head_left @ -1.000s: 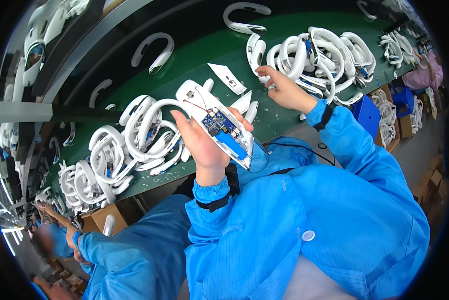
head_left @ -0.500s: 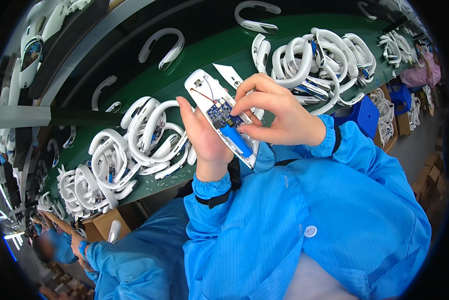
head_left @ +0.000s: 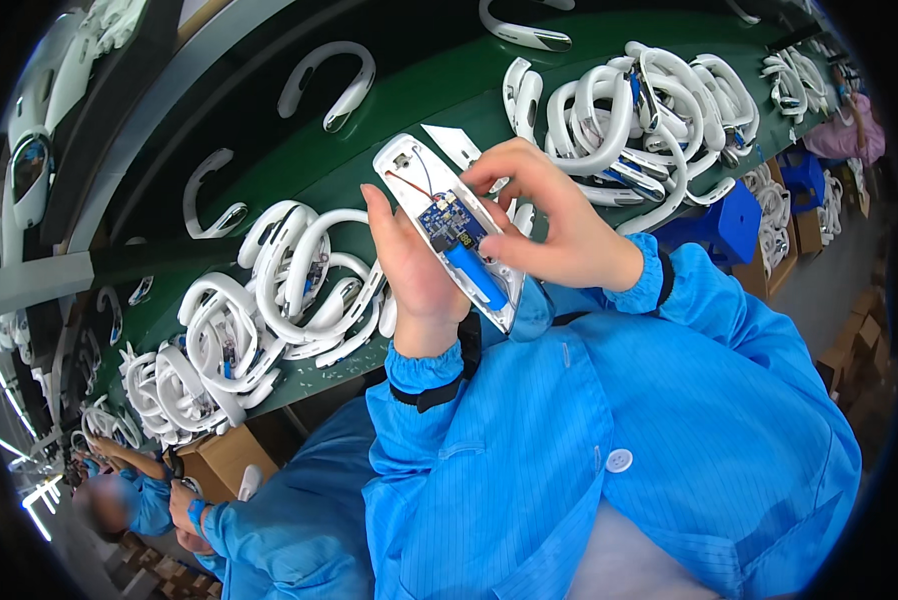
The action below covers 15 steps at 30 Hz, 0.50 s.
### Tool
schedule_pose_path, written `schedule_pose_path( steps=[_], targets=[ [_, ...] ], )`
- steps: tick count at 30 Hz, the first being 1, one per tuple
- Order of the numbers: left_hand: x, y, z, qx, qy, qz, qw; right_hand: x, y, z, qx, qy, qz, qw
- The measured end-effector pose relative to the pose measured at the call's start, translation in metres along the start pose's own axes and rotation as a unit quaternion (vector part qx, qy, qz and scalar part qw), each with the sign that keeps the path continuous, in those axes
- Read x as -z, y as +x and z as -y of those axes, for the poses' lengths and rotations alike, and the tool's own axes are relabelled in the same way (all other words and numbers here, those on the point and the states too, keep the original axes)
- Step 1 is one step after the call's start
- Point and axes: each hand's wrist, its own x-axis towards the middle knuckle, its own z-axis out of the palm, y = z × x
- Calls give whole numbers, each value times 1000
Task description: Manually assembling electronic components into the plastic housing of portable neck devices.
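Note:
My left hand [head_left: 421, 280] cradles an open white neck fan housing [head_left: 401, 158] from below and its left side, with the thumb pointing up. Inside the housing lie a blue circuit board [head_left: 449, 216], thin red and dark wires at its upper end, and a blue cylindrical battery [head_left: 477, 277]. My right hand [head_left: 559, 222] is closed at the housing's right edge. Its fingers curl along that edge, and its thumb reaches in over the board near the battery's top. The fingertips are partly hidden.
Piles of white curved neck fan parts lie on the green bench at left [head_left: 299, 290] and right [head_left: 659, 120]. A loose white piece [head_left: 451, 143] lies just beyond the housing. Blue bins [head_left: 724, 222] stand at right. A co-worker's blue sleeve [head_left: 269, 525] is at lower left.
My right hand's fingers have moved off the circuit board to the housing's right edge, and the thumb has shifted over the board. The left hand keeps its hold.

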Motion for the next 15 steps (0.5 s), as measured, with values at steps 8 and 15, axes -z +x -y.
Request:
schedule_pose_path(
  steps=[8,15],
  targets=[
    [34,38,24,-300,539,-349,706,-5,5,-41,-358,500,-6,789],
    [96,37,-12,-145,649,-266,698,37,1,-61,-289,551,34,782]
  ],
)
